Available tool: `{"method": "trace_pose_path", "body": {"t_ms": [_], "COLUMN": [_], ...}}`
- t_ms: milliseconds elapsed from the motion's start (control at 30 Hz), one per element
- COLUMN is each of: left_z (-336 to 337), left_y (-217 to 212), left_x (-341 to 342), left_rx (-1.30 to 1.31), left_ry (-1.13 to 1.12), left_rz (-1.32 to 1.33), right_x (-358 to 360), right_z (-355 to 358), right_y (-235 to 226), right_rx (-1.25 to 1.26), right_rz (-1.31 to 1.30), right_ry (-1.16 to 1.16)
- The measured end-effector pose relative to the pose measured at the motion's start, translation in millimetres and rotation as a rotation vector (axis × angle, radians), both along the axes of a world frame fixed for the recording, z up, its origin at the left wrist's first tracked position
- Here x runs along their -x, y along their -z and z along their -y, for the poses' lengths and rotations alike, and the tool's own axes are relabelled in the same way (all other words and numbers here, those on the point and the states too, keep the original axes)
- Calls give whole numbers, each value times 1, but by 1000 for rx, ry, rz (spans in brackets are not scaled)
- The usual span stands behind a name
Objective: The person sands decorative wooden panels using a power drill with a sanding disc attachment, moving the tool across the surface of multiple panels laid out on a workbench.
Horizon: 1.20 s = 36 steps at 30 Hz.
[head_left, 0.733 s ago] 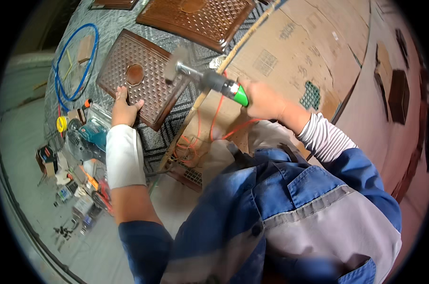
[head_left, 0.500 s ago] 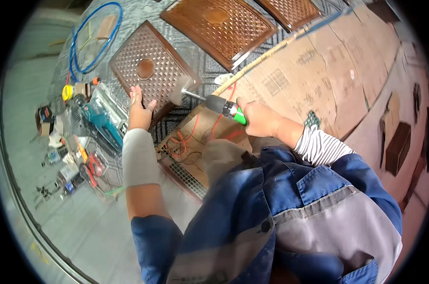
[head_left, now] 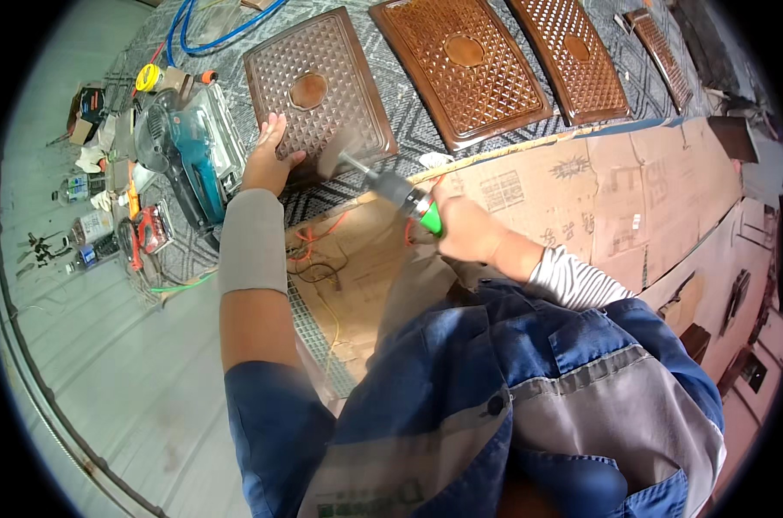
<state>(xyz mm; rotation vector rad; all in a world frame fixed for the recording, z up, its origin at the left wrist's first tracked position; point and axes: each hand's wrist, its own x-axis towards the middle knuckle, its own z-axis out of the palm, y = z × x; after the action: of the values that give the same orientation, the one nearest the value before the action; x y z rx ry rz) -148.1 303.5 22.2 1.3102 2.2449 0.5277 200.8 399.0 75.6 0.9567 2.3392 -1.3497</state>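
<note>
My left hand [head_left: 269, 160] lies at the near left corner of a brown panel [head_left: 335, 86] with a raised diamond pattern and a smooth oval in its middle. Its fingers are stretched out and the thumb stands apart. My right hand [head_left: 471, 231] is wrapped round a green and black handheld rotary tool [head_left: 395, 190]. From the tool's nose a thin metal shaft runs to a head [head_left: 332, 154], smeared by motion, at the panel's near edge. Whether that head touches the panel, I cannot tell.
Glossier brown panels [head_left: 505, 82] lie to the right on patterned grey cloth [head_left: 227, 52]. Flattened cardboard [head_left: 573, 203] spans the near right side. A teal power tool [head_left: 197, 160], bottles [head_left: 93, 227] and red-handled pliers [head_left: 152, 229] crowd the left. Blue hose [head_left: 227, 43] curls at the back.
The whole view has shifted and turned, so more panels show at the right. Both hands keep their places at the panel, and the rotary tool stays in my right hand.
</note>
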Motion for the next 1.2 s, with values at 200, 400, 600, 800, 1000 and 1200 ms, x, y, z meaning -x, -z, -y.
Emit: {"method": "trace_pose_path", "body": {"t_ms": [200, 400, 600, 800, 1000, 1200], "left_z": [2, 2, -1, -16, -17, -22], "left_y": [4, 13, 17, 5, 2, 2], "left_x": [-3, -12, -26, -45, -52, -59], "left_rx": [-58, -84, -147, -26, 1, 55], "left_ry": [-2, -54, -141, -247, -297, -338], "left_rz": [-9, -15, -26, -82, -134, -132], "right_x": [2, -22, -33, -24, -27, -19], "right_z": [-10, -79, -82, -104, -136, -137], "right_y": [-13, -27, -11, -24, -20, -16], "right_rx": [-66, -158, -139, -121, -129, -137], "right_rz": [-3, -71, -11, 69, -19, 16], "right_ry": [-15, 11, -205, -340, -347, -466]}}
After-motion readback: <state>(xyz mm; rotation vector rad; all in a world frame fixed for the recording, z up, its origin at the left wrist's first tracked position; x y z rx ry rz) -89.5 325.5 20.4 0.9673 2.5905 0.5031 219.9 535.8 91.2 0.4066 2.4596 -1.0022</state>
